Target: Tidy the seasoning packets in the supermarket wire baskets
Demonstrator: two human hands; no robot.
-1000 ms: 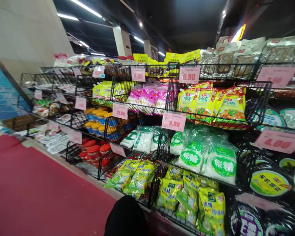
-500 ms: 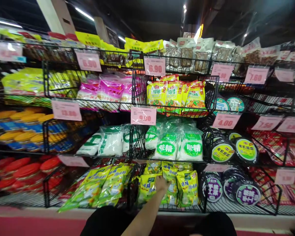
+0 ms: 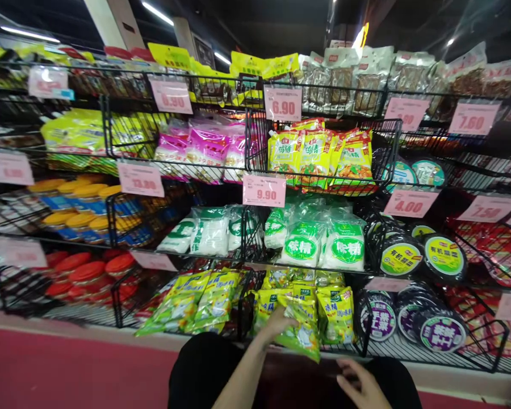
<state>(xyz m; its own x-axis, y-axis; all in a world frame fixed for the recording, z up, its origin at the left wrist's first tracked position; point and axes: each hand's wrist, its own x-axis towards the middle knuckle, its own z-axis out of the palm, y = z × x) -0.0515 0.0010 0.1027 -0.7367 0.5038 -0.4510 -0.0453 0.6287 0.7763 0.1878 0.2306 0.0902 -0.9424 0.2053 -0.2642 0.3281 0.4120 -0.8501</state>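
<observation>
My left hand (image 3: 276,325) is closed on the upper edge of a yellow-green packet of chicken seasoning (image 3: 300,335), which tilts out over the front of the bottom shelf. Similar packets stand close by in the same wire section, among them an upright seasoning packet (image 3: 335,315) just to the right. Low in the view, my right hand (image 3: 361,385) is in front of the shelf with its fingers apart and nothing in it. It is a short way below and right of the held packet.
Wire dividers (image 3: 239,304) split the shelves. Above are white-and-green bags (image 3: 301,247) and yellow pouches (image 3: 313,152). Black round tubs (image 3: 443,332) sit at the right, red-lidded jars (image 3: 87,272) at the left. My knees (image 3: 204,363) face the shelf's front edge.
My left hand has drawn a seasoning packet forward and tilted it out of the row. My right hand has risen into view at the bottom. The view has shifted slightly left.
</observation>
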